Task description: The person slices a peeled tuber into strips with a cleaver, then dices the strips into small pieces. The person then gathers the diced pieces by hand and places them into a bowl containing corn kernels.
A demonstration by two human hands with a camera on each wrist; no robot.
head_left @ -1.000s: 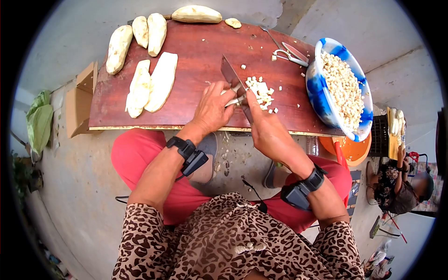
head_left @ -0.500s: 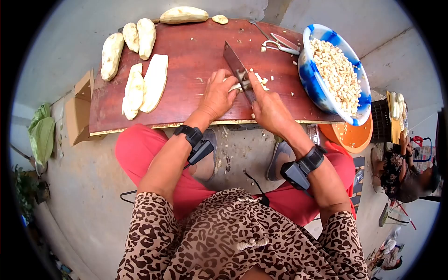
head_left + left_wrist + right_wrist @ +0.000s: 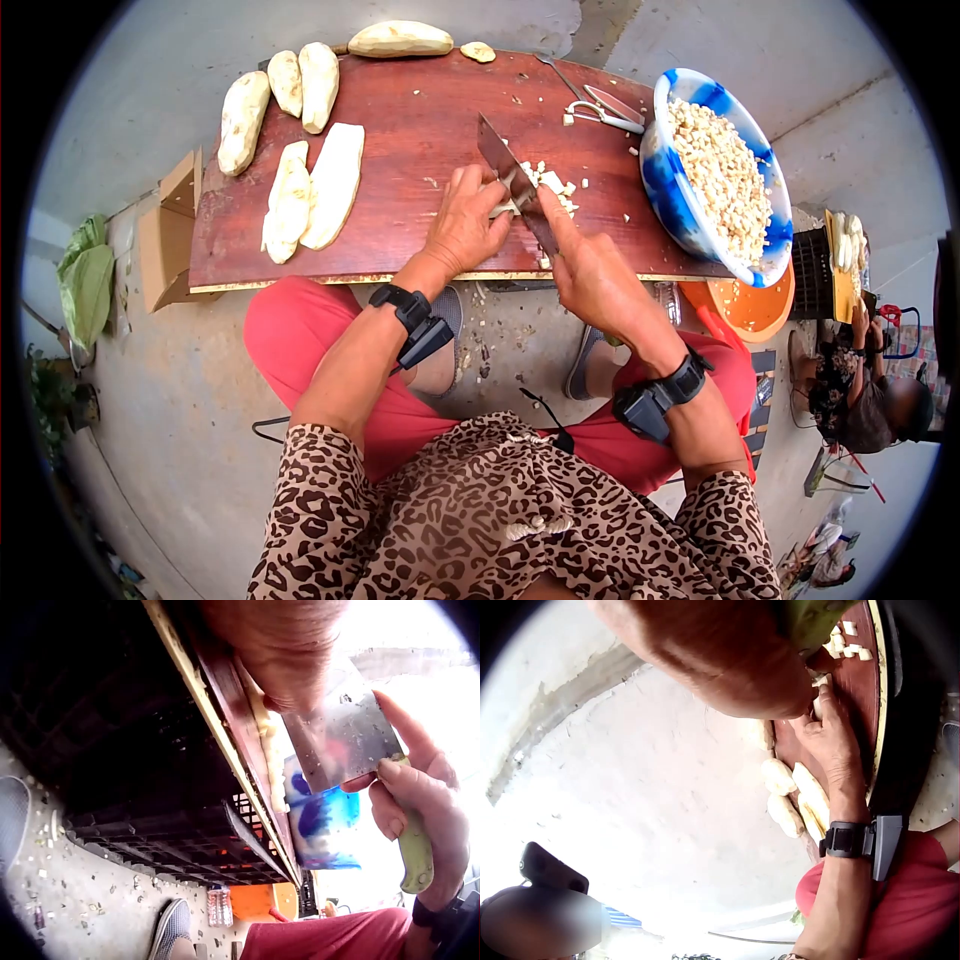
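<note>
My right hand (image 3: 600, 278) grips a cleaver (image 3: 349, 731) by its green handle (image 3: 416, 859), index finger stretched along the blade. The blade stands on edge over the table, close beside my left fingertips. My left hand (image 3: 463, 218) presses down with bent fingers and holds pale strips of peeled root (image 3: 503, 208) against the blade. In the right wrist view its thumb lies along a pale piece (image 3: 819, 705). Small diced cubes (image 3: 550, 180) lie just beyond the blade. Two long cut root slabs (image 3: 336, 185) lie to the left.
Whole peeled roots (image 3: 401, 38) line the back and left of the red-brown table (image 3: 420, 110). A blue-and-white basin (image 3: 660, 190) of diced cubes stands at the right, near a peeler (image 3: 612, 115). Below are an orange basin (image 3: 770, 315) and a black crate (image 3: 165, 840). Another person (image 3: 880, 410) sits far right.
The head view has shifted slightly. My right hand has swung a little outward with the cleaver, and more of the diced cubes shows beside the blade. The left hand keeps holding the strips.
</note>
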